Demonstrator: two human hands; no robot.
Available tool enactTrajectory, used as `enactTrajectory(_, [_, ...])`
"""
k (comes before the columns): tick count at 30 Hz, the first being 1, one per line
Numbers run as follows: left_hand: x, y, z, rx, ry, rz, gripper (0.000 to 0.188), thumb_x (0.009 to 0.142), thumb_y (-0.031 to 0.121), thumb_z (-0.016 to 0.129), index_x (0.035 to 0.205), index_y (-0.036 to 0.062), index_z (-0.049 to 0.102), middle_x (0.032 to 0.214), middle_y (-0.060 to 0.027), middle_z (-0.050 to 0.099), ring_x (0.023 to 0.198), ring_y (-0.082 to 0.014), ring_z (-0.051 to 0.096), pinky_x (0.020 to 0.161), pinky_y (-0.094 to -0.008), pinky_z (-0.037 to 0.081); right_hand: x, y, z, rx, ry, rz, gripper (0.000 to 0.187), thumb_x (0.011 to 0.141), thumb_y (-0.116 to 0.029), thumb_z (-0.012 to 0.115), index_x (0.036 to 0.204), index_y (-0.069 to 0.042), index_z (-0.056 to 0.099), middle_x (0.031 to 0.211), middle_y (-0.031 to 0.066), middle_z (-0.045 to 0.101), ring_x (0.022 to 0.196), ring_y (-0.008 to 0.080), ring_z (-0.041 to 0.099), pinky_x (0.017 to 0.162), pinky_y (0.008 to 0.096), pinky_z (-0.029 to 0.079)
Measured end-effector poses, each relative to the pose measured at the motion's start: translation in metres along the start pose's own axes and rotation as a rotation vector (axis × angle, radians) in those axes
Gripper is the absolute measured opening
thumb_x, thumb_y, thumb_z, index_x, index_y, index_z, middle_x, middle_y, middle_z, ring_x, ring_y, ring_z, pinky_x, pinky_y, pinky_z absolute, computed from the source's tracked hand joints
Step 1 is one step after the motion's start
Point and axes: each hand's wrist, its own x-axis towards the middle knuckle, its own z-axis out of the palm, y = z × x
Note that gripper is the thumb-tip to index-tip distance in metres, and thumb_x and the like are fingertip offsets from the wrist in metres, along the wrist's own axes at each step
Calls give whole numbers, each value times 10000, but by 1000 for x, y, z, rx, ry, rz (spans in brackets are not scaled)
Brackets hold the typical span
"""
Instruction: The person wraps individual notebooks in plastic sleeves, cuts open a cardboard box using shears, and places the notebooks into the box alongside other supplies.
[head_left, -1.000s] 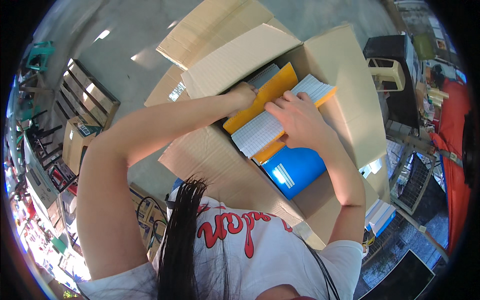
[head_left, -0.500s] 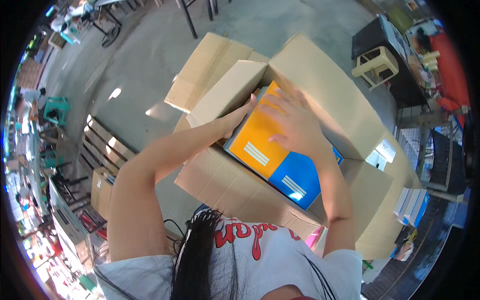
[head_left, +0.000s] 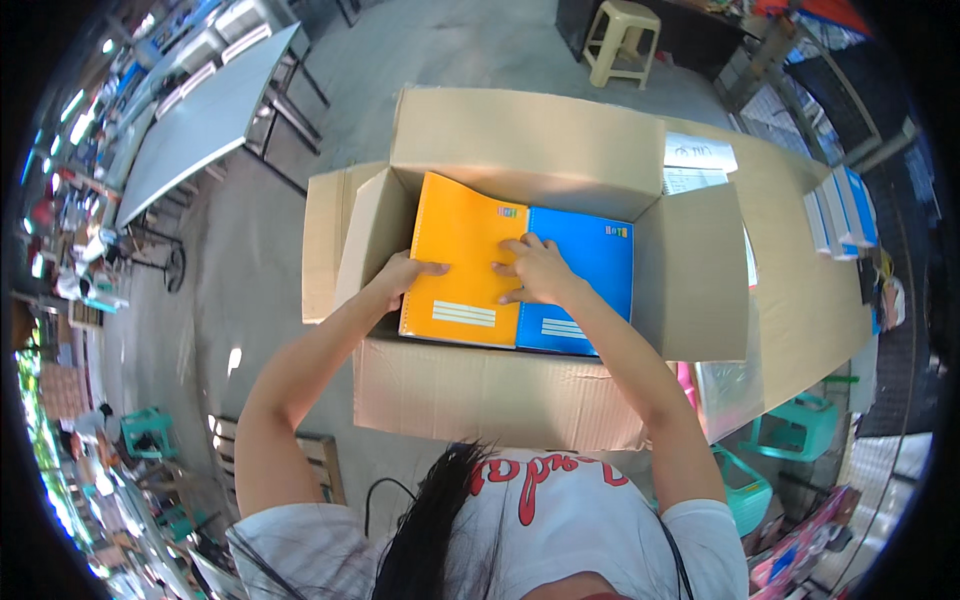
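An orange spiral notebook (head_left: 466, 265) and a blue notebook (head_left: 590, 260) lie side by side inside an open cardboard box (head_left: 490, 395). My left hand (head_left: 402, 278) is at the orange notebook's left edge, its thumb over the cover and its other fingers mostly hidden down the side. My right hand (head_left: 540, 272) rests with spread fingers near the seam between the two, its fingertips on the orange cover. The orange notebook's upper left corner rises slightly near the box wall. How deep the stack goes beneath them is hidden.
The box's flaps are folded outward. To its right, a brown tabletop (head_left: 810, 290) bears papers (head_left: 698, 155) and a stack of blue-and-white books (head_left: 843, 212). A beige stool (head_left: 622, 40) stands behind, teal stools (head_left: 797, 428) at the lower right, and a long grey table (head_left: 215, 120) at far left.
The view has turned, so the box now appears squarer to me. My left hand has slid down the orange notebook's left edge; my right hand has shifted from its upper part toward the seam.
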Motion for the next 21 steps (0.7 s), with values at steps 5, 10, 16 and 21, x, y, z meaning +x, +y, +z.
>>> enactTrajectory(5, [-134,64,21,64,-8,397,493,781,93,733,1218,-19,534,1141,-126,630,996,-224,638,850,-351,529,-31,-25,-34,1297,707,353,885,778,-664,635,1446,-135,396,1473,179,334,1358,377,287,1059,564,302])
enactTrajectory(10, [-253,81,60,-326,-93,533,550,823,130,668,1310,-31,468,1223,-175,597,1103,-301,608,955,-411,504,-74,-32,-57,2135,394,500,1245,682,-894,444,1514,-31,109,1492,252,302,1395,397,277,1124,463,264])
enactTrajectory(16, [-291,23,139,-376,-304,578,578,835,178,648,1335,-27,442,1264,-186,574,1142,-318,588,962,-424,499,-252,-56,-113,2312,280,-593,1267,674,-884,452,1515,-26,50,1519,189,273,1378,312,333,1121,462,252])
enactTrajectory(21, [-249,-53,276,-148,-364,325,551,823,170,680,1305,-16,488,1233,-150,596,1097,-270,610,940,-383,499,-450,-97,-48,2139,756,138,1021,774,-593,691,1479,-17,229,1442,143,406,1347,270,367,1093,418,323])
